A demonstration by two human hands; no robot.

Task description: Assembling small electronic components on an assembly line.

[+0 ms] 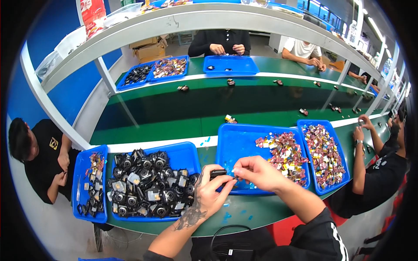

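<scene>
My left hand (210,190) is closed around a small black plastic part (217,173), whose rounded end shows above the fingers. My right hand (260,173) is closed in a pinch beside the left fingertips; what it grips is too small to make out. Both hands meet over the near edge of a blue tray (235,130). In that tray small circuit pieces (285,156) with red, white and yellow parts are heaped on the right, with bits of blue film at the left. Left of my hands, another blue tray (183,150) holds many black plastic housings (148,185) with round faces.
A narrow blue tray (77,187) stands far left, and a tray of circuit pieces (324,156) far right. Beyond a white rail, a green conveyor belt (174,113) carries scattered pieces. A shelf beam (183,24) spans overhead. Other people sit across and on both sides.
</scene>
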